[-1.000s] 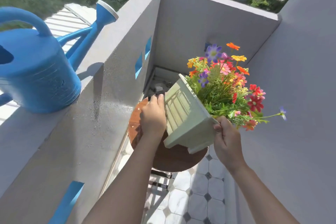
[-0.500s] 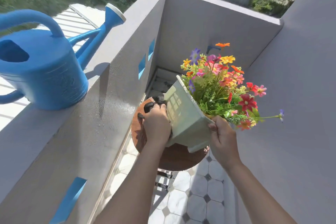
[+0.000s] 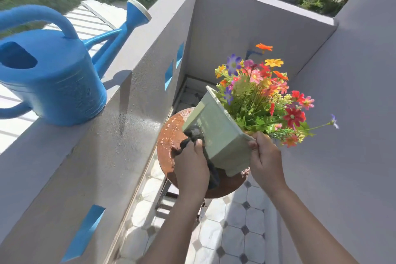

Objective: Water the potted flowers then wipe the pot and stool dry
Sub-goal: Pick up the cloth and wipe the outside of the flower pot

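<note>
A pale green square pot [image 3: 220, 135] full of colourful flowers [image 3: 261, 94] is tilted to the right above a round brown stool [image 3: 169, 141]. My right hand [image 3: 265, 161] grips the pot's near right rim corner. Pressed against the pot's left side is a dark cloth [image 3: 192, 135], held by my left hand [image 3: 190, 167]; part of the cloth hangs below my palm. Water drops glisten on the stool top.
A blue watering can [image 3: 53, 79] stands on the grey parapet wall [image 3: 120, 135] at the left, spout pointing away. Grey walls close the narrow balcony at the back and right. The floor [image 3: 233, 236] has white tiles with dark diamonds.
My left hand with the cloth has slid down the pot's left side towards its base. The pot stays tilted in my right hand, and more dark cloth shows now.
</note>
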